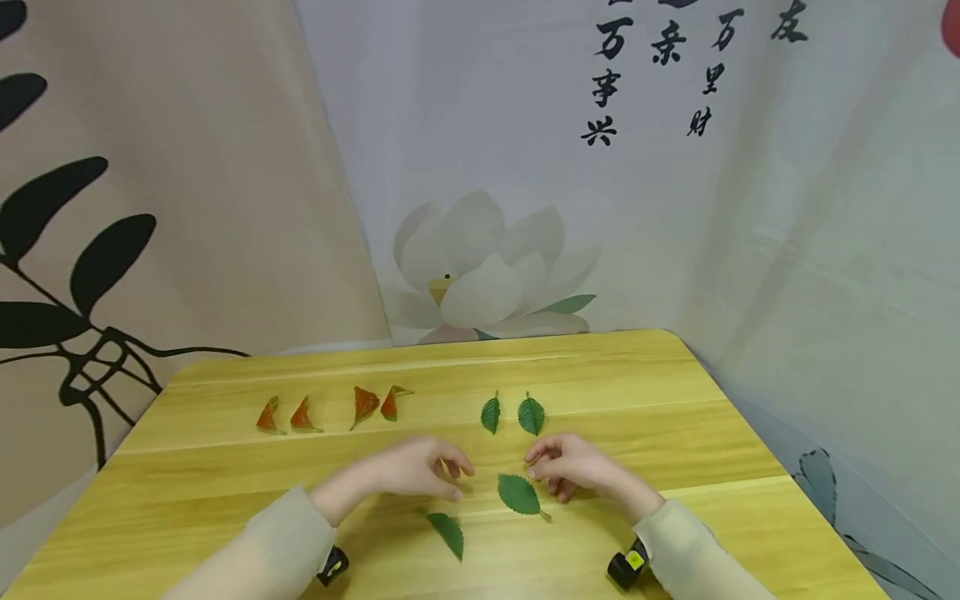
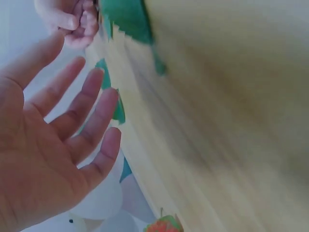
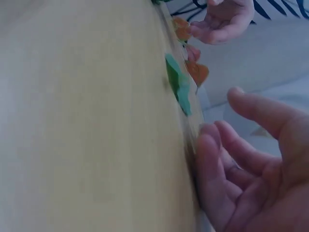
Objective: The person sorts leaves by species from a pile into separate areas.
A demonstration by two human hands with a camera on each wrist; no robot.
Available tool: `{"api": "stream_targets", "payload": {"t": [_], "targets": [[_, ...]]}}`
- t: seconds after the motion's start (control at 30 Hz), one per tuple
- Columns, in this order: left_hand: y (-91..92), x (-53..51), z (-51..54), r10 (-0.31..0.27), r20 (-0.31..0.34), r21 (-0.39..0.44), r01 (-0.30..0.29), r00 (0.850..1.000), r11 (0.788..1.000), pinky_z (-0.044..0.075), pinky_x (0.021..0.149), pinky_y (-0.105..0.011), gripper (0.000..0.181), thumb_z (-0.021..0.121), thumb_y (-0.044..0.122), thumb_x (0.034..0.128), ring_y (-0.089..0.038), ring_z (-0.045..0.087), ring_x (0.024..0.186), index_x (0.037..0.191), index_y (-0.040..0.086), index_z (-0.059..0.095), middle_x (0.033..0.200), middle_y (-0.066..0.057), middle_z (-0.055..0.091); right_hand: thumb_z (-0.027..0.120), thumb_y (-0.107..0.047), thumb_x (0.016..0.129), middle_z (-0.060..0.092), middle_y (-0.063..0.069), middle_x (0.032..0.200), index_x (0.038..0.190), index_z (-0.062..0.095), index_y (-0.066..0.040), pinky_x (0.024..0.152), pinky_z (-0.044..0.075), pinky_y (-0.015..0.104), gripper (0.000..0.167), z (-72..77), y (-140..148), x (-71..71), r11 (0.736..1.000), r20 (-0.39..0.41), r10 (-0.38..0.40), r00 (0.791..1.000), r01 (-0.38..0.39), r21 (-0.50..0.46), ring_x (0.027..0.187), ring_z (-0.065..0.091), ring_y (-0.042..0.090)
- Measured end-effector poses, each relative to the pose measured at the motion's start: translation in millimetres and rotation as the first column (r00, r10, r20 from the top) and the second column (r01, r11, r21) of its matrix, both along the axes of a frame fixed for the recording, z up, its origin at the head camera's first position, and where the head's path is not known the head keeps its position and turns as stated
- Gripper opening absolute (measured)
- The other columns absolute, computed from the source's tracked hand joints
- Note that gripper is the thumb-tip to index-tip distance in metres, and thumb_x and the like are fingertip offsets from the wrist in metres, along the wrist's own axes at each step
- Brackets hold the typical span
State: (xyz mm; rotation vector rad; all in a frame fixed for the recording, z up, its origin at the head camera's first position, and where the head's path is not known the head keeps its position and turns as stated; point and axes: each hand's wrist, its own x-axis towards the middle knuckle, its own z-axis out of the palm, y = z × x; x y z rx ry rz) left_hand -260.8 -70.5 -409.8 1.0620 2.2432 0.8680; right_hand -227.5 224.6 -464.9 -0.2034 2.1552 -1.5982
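Note:
My left hand [image 1: 423, 467] hovers over the middle of the table with fingers loosely bent and nothing in them; the left wrist view shows its palm and spread fingers. Below it lies a half-shaped green leaf [image 1: 448, 533]. To the right, my right hand [image 1: 566, 467] is beside a larger green leaf [image 1: 519, 494] with a short stem. Its fingers are relaxed, and in the right wrist view nothing shows between them. Two smaller green leaves, a narrow one [image 1: 491, 413] and a rounder one [image 1: 531, 415], lie just beyond the hands.
Several orange-red pieces with green edges lie in a row at the back left, among them one at the far left [image 1: 268, 416] and one farther right [image 1: 365, 403]. The wooden table [image 1: 637, 375] ends at a printed cloth backdrop [image 1: 525, 150].

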Motion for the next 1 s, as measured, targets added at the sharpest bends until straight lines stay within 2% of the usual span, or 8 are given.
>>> {"api": "stream_targets", "payload": {"t": [0.17, 0.27, 0.37, 0.57, 0.73, 1.0], "targets": [[-9.4, 14.5, -4.7, -0.057, -0.019, -0.025, 0.057, 0.998, 0.998, 0.048, 0.085, -0.031, 0.03, 0.078, 0.023, 0.0824, -0.011, 0.059, 0.096, 0.111, 0.015, 0.071, 0.107, 0.008, 0.066, 0.074, -0.013, 0.085, 0.059, 0.006, 0.082, 0.109, 0.063, -0.002, 0.044, 0.041, 0.022, 0.028, 4.7, -11, 4.7, 0.991, -0.093, 0.083, 0.992, -0.072, 0.11, 0.054, 0.051, 0.013], [-16.3, 19.5, -9.9, -0.053, -0.019, -0.038, 0.052, 0.998, 0.998, 0.048, 0.084, -0.029, 0.03, 0.079, 0.021, 0.0812, -0.008, 0.058, 0.094, 0.11, 0.017, 0.071, 0.106, 0.011, 0.065, 0.077, -0.009, 0.081, 0.055, 0.005, 0.081, 0.109, 0.063, -0.001, 0.043, 0.037, 0.021, 0.032, 5.6, -16, 5.5, 0.986, -0.122, 0.106, 0.987, -0.088, 0.145, 0.051, 0.044, 0.011], [-21.8, 23.2, -14.7, -0.038, 0.026, -0.026, 0.039, 0.999, 0.999, 0.048, 0.085, -0.028, 0.03, 0.079, 0.017, 0.0815, -0.007, 0.06, 0.095, 0.11, 0.015, 0.07, 0.105, 0.01, 0.066, 0.08, -0.005, 0.077, 0.052, 0.005, 0.08, 0.109, 0.062, -0.002, 0.042, 0.035, 0.021, 0.037, 6.6, -21, 6.1, 0.975, -0.154, 0.134, 0.979, -0.102, 0.195, 0.052, 0.039, 0.01], [-25.8, 25.9, -21.7, -0.017, 0.045, -0.001, 0.017, 0.999, 1.0, 0.049, 0.085, -0.028, 0.027, 0.079, 0.014, 0.0806, -0.006, 0.06, 0.092, 0.106, 0.017, 0.07, 0.098, 0.014, 0.064, 0.084, -0.006, 0.071, 0.048, 0.005, 0.079, 0.103, 0.061, -0.007, 0.049, 0.038, 0.024, 0.039, 8.1, -26, 5.8, 0.934, -0.239, 0.212, 0.948, -0.125, 0.335, 0.06, 0.041, 0.012], [-24.1, 26.4, -25.0, -0.021, 0.049, 0.028, 0.019, 0.999, 0.999, 0.049, 0.079, -0.027, 0.025, 0.081, 0.013, 0.0788, -0.007, 0.059, 0.088, 0.101, 0.016, 0.07, 0.095, 0.013, 0.063, 0.084, -0.006, 0.071, 0.046, 0.003, 0.076, 0.097, 0.06, -0.008, 0.059, 0.036, 0.026, 0.036, 7.8, -27, 5.5, 0.912, -0.293, 0.255, 0.922, -0.128, 0.39, 0.067, 0.041, 0.013], [-19.7, 28.4, -28.5, -0.037, 0.031, 0.03, 0.036, 0.999, 0.999, 0.047, 0.076, -0.024, 0.021, 0.081, 0.014, 0.0783, -0.006, 0.057, 0.086, 0.096, 0.019, 0.07, 0.092, 0.013, 0.06, 0.084, -0.007, 0.072, 0.044, 0.001, 0.075, 0.092, 0.059, -0.008, 0.062, 0.035, 0.027, 0.033, 4.7, -27, 5.3, 0.91, -0.302, 0.258, 0.918, -0.125, 0.396, 0.07, 0.041, 0.014]]}}
